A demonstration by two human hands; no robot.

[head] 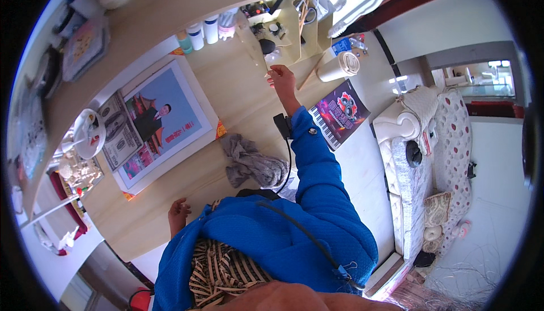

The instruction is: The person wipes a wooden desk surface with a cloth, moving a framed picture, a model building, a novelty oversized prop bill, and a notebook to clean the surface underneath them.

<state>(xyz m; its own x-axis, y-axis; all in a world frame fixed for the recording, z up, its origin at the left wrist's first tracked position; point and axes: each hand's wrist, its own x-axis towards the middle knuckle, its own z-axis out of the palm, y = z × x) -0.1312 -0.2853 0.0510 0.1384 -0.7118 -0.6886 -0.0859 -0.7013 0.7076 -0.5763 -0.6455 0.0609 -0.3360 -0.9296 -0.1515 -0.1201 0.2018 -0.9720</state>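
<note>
My right hand (281,82) reaches over the desk, fingers bent together at the near corner of a beige organizer (291,51). A small pale bit shows at the fingertips; whether it is held or part of the organizer is unclear. The organizer's compartments hold scissors, thin wooden sticks and small dark items. My left hand (178,215) rests by the desk's near edge, fingers loosely bent and apart, holding nothing. Between the hands lies a crumpled grey cloth (255,162). Left of it lies a framed picture (187,94) with a banknote-patterned sheet (121,130) over one side.
Right of my right hand are a lidded white cup (335,67), a thin stick (309,74) and a purple booklet (340,113). Bottles (210,30) line the back. A raised shelf (140,22) curves over the desk's back and left. A sofa (401,175) stands at the right.
</note>
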